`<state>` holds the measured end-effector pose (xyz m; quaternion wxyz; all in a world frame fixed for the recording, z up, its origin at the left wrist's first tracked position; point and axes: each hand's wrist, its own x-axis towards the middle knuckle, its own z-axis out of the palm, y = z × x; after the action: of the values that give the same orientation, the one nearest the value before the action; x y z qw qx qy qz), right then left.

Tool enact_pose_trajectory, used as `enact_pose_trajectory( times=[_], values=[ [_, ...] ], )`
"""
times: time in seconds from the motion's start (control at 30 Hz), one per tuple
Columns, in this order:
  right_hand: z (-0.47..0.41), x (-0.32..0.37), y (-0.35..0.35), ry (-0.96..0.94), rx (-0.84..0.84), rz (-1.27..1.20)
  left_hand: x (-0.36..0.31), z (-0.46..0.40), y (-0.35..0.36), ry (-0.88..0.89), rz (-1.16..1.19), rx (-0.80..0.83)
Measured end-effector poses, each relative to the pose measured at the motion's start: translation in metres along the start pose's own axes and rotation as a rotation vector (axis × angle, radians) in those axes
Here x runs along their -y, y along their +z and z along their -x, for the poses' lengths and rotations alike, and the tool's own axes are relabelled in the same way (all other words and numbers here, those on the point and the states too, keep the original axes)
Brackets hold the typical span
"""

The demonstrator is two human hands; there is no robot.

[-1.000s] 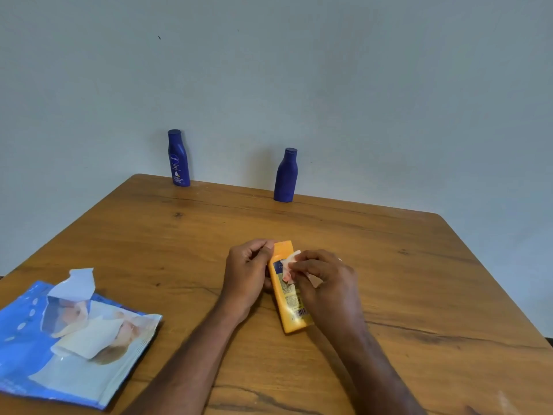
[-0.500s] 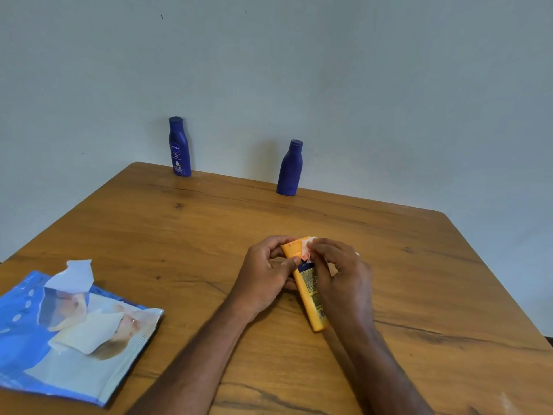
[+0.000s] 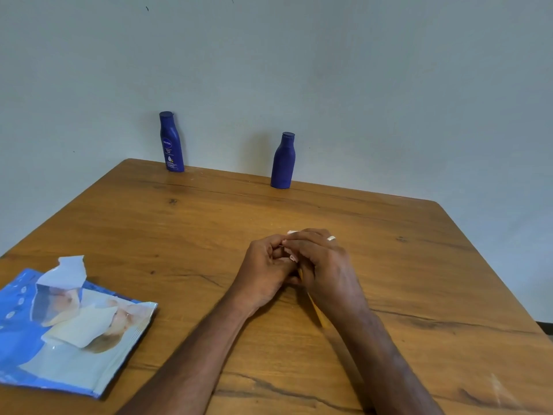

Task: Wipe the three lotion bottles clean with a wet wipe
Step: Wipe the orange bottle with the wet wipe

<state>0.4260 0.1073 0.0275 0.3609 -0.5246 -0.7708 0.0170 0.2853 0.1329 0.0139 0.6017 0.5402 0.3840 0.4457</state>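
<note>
Both hands meet at the middle of the wooden table [image 3: 419, 265]. My left hand [image 3: 264, 274] grips the top end of the orange lotion bottle [image 3: 317, 314], of which only a thin orange strip shows under my right wrist. My right hand [image 3: 324, 265] covers the bottle and pinches a small white wet wipe [image 3: 291, 232] against it; bits of the wipe peek out between the fingers. Two dark blue lotion bottles stand upright at the far edge by the wall: a labelled one [image 3: 171, 142] at the left and a plain one [image 3: 283, 161] to its right.
A blue wet-wipe pack [image 3: 59, 333] lies at the near left of the table with its flap peeled up and a wipe sticking out. A pale wall rises right behind the far edge.
My right hand has slid over the top of the orange bottle with the wipe, and now hides nearly all of it. The bottle has turned more under my hands. The head view shifted slightly.
</note>
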Motion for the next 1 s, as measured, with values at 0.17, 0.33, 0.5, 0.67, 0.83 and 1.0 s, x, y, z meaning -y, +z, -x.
enact_pose_trajectory(
  times=[0.17, 0.33, 0.5, 0.67, 0.83, 1.0],
  values=[
    [0.000, -0.015, -0.007, 0.194, -0.091, 0.051, 0.001, -0.001, 0.003, -0.031, -0.025, -0.033],
    [0.004, -0.030, -0.014, 0.322, -0.141, 0.025, -0.001, -0.001, 0.001, 0.004, -0.011, -0.078],
    [0.007, -0.039, -0.021, 0.356, -0.209, -0.022, -0.005, 0.003, 0.002, -0.005, 0.032, -0.082],
    [0.009, -0.039, -0.019, 0.350, -0.228, -0.044, -0.007, 0.002, 0.010, -0.007, -0.037, -0.147],
    [0.015, -0.039, -0.030, 0.444, -0.371, -0.176, -0.022, -0.017, 0.028, 0.027, -0.121, -0.195],
    [0.022, -0.068, -0.049, 0.613, -0.470, -0.300, -0.045, -0.060, 0.060, 0.129, -0.204, -0.177]
  ],
)
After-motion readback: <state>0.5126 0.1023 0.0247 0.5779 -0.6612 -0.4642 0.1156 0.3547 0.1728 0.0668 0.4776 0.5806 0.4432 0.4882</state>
